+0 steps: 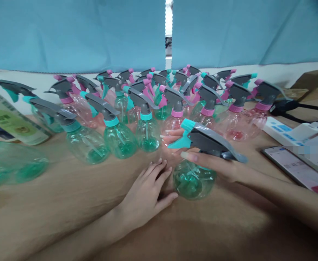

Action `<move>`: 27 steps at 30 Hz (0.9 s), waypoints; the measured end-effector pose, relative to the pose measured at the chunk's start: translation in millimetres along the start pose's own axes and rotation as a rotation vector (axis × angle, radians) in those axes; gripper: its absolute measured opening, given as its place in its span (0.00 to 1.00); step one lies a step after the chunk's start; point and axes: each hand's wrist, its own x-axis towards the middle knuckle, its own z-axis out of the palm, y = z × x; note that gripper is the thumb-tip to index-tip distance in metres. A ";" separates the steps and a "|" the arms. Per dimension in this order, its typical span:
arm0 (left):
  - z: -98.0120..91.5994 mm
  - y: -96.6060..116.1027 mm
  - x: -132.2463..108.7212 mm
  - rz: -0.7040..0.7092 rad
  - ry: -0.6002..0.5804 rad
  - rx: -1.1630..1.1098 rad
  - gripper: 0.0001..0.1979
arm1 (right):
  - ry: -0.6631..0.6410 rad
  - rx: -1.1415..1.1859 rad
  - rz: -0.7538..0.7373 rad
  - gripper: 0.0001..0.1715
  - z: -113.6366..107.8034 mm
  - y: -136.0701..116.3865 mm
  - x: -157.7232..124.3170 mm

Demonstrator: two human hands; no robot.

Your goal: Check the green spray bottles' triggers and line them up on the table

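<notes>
Our R hand [219, 165] grips a green spray btl [194, 183] just below its trigger [179, 142], ahead of other btls [149, 134]; L hand [145, 195] lies beside, empty, fingers spread. Best we keep R thumb [198, 158] off trigger.

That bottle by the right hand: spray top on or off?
On: grey spray top sits over the green bottle; right hand hides tightness.
</notes>
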 end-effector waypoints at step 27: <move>-0.3 -0.1 0.1 -0.010 0.011 -0.015 0.28 | -0.011 0.028 -0.036 0.14 1.1 -3.8 2.3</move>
